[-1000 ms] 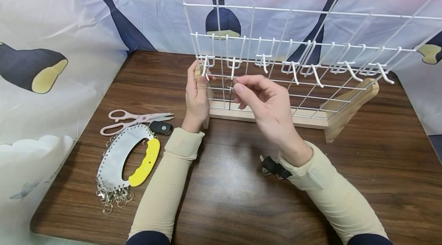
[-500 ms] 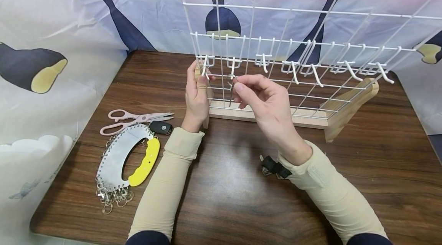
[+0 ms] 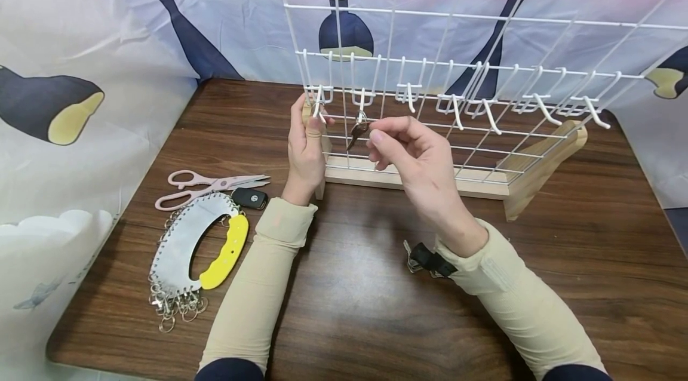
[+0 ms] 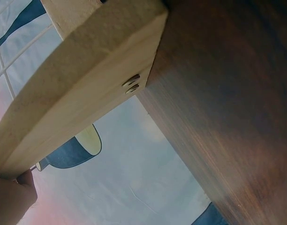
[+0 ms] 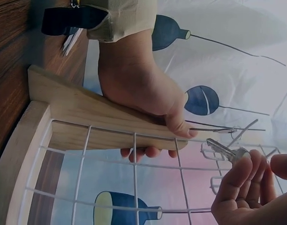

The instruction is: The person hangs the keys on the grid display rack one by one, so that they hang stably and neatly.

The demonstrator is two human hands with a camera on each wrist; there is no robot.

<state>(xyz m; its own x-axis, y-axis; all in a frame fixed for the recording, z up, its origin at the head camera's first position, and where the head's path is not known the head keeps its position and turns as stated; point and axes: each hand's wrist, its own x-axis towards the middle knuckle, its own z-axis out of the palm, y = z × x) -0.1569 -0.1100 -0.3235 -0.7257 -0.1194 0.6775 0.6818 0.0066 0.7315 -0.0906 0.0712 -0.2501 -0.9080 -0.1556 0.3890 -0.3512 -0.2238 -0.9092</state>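
Note:
A metal key (image 3: 358,130) hangs by its ring from the second white hook (image 3: 362,105) from the left on the wire rack (image 3: 462,148). My right hand (image 3: 421,157) is right beside this key. In the right wrist view, its index fingertip is at the head of the key (image 5: 223,149), while the thumb stands apart. My left hand (image 3: 307,154) grips the rack's left wooden side piece (image 5: 120,119), thumb on one face and fingers on the other. Close to the left thumb, another thin metal piece (image 5: 223,131) hangs at the leftmost hook (image 3: 319,103).
Several more white hooks (image 3: 489,115) line the rack to the right. On the table (image 3: 344,321), at left, lie pink scissors (image 3: 212,184), a black car key (image 3: 249,198) and a ring-edged metal plate with a yellow handle (image 3: 226,252). A black object with metal loops (image 3: 430,260) lies by the right sleeve.
The key has come away from the right thumb and now hangs tilted under the second hook. The right fingers have drawn slightly to the right. The left hand keeps its place.

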